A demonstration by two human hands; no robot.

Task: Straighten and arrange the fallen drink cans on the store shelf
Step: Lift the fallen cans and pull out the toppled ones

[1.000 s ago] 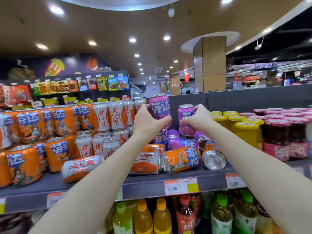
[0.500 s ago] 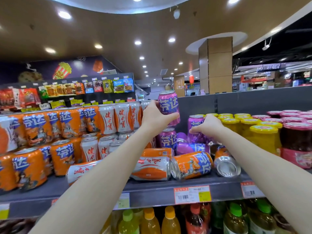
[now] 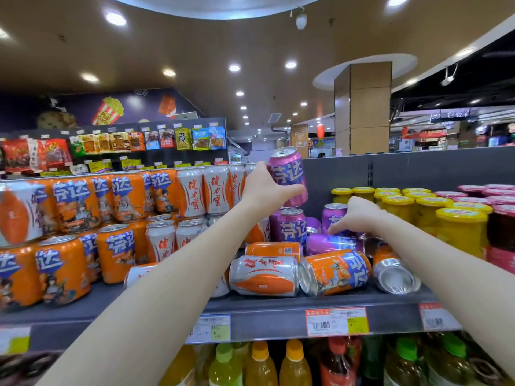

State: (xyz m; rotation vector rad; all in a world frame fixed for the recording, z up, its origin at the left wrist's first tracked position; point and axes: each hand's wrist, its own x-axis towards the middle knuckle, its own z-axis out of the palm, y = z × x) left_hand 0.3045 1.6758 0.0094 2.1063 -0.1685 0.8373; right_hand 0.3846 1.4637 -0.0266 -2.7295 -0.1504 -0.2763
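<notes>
The left hand [image 3: 264,190] curls its fingers [image 3: 259,169] round a purple can [image 3: 288,174], held upright above the shelf [image 3: 250,305]. The right hand [image 3: 355,215] lies against a second can [image 3: 332,215] (gripping or merely touching, I cannot tell). Below those fingers, fallen cans [image 3: 334,271] lie sideways.

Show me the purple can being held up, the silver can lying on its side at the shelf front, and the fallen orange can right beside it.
raised purple can [image 3: 289,174], head view, printed side.
fallen silver can [image 3: 263,275], head view, middle of its side.
fallen orange can [image 3: 338,270], head view, middle of its side.
</notes>
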